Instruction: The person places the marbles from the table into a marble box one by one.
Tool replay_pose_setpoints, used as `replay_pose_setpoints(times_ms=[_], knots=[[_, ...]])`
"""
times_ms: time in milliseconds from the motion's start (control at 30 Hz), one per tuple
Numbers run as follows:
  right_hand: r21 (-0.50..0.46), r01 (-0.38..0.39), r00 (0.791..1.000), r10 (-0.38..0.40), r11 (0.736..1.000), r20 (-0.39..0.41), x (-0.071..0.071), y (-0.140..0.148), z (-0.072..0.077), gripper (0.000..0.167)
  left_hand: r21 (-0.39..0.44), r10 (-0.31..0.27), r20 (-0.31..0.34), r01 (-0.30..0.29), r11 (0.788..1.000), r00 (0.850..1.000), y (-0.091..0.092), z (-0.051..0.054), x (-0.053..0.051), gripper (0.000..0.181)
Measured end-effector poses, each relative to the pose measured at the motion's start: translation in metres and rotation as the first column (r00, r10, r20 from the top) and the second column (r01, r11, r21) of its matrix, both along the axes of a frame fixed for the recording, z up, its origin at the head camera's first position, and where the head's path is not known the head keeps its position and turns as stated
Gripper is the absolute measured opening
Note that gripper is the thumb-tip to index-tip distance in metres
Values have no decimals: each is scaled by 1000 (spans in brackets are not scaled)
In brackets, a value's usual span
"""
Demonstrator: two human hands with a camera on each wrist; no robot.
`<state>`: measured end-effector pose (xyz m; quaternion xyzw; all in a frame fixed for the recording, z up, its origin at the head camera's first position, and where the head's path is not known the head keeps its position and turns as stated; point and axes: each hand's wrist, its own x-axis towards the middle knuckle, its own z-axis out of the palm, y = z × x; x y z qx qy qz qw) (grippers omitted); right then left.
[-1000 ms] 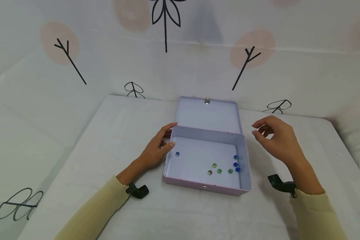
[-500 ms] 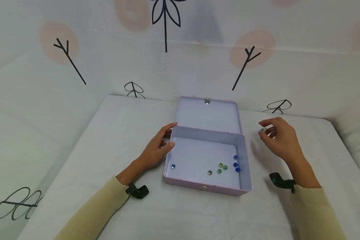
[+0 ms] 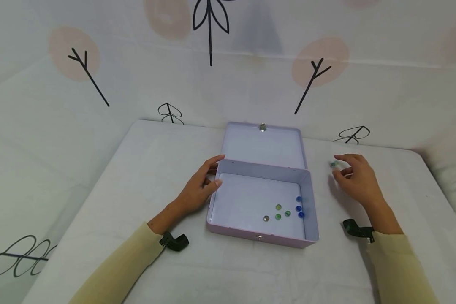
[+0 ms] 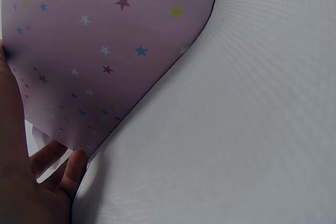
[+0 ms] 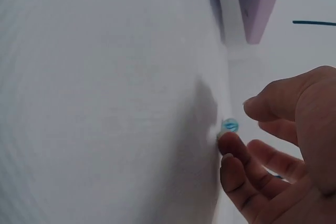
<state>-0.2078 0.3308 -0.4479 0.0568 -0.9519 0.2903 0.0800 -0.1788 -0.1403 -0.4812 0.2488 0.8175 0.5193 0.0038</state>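
Note:
An open lilac metal box (image 3: 251,232) with a hinged lid (image 3: 264,145) lies on the white-covered table. My left hand (image 3: 197,188) grips its left wall, thumb over the rim and fingers outside near the back corner. Stars decorate the box side (image 4: 121,30) in the left wrist view. Several blue, green and yellowish glass marbles (image 3: 287,213) lie inside toward the right. My right hand (image 3: 357,179) is over the table right of the box, thumb and fingers apart. At its fingertips a clear marble with blue swirls (image 5: 230,125) rests on the table, partly hidden by a finger.
A white cloth (image 3: 159,156) covers the table, and a patterned white curtain (image 3: 251,76) hangs behind it. Dark wrist-worn cameras (image 3: 359,230) sit at both sleeves. The raised box walls stand between the marbles inside and my right hand.
My right hand has shifted rightward and its fingers have spread, exposing the swirled marble on the table. Inside the box, the left blue marble rolled forward out of sight; green ones shifted. My left hand stays.

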Motion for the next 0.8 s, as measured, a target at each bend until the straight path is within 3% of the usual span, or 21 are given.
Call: replay_pose_setpoints(times_ms=[233,400,800], knots=[[54,-30,999,29,998,25,-3,6,-8,56,-2,-4,5,4,1000,1000,1,2,-1,66],[83,-40,999,37,996,37,-3,5,-9,51,-7,-4,-5,4,1000,1000,2,2,-1,66],[93,20,998,-26,995,58,-1,2,-9,45,-6,-7,-4,7,1000,1000,1,2,1,67]])
